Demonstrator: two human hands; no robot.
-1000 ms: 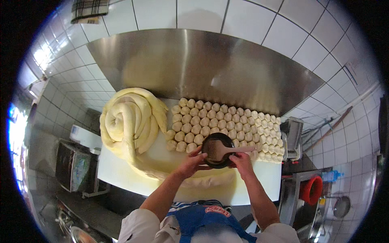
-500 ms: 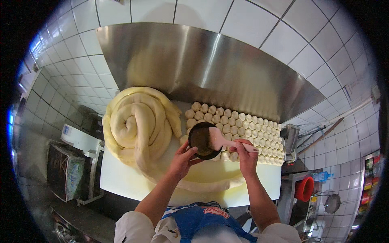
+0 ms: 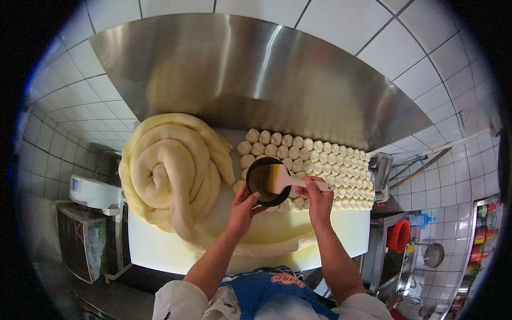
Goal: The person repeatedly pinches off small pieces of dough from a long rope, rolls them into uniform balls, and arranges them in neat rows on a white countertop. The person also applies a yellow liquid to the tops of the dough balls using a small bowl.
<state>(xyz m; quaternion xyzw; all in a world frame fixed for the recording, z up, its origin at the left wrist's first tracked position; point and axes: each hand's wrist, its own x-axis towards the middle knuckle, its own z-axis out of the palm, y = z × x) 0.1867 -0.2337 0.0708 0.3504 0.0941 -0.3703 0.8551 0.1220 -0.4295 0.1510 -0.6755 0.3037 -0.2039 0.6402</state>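
My left hand grips a dark round bowl by its near left side, thumb over the rim. Yellowish liquid seems to lie inside it. A pastry brush with a pale pink handle and yellowish bristles is closed in my right hand; its bristles are inside the bowl. Beneath and to the right, rows of small dough balls cover the board. To the left rests a thick coil of dough. From it a dough rope runs along the near side, partly behind my forearms.
The pale work board ends close to my blue apron. A steel backsplash rises behind it. A white machine stands at the left; at the right are a red container and a strainer.
The view has shifted slightly. The brush, earlier with its bristles low in the bowl, now shows them lifted, clearly yellow, near the bowl's right side. Both hands keep their grips.
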